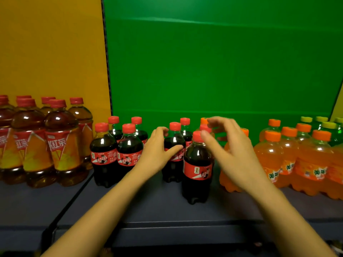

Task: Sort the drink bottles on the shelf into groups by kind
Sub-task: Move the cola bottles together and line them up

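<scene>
The left hand point(157, 147) wraps a cola bottle point(173, 153) mid-shelf, thumb across its label, fingers curled behind its neck. The right hand point(230, 151) is open with spread fingers, holding nothing, just right of the front cola bottle point(198, 167), which stands nearest the shelf's point(148, 206) front edge. Four more cola bottles point(115, 149) cluster to the left by the divider. Tea bottles point(46, 141) fill the left end; orange soda bottles point(297, 160) and green bottles point(326, 130) crowd the right end. Bare shelf runs along the front edge.
</scene>
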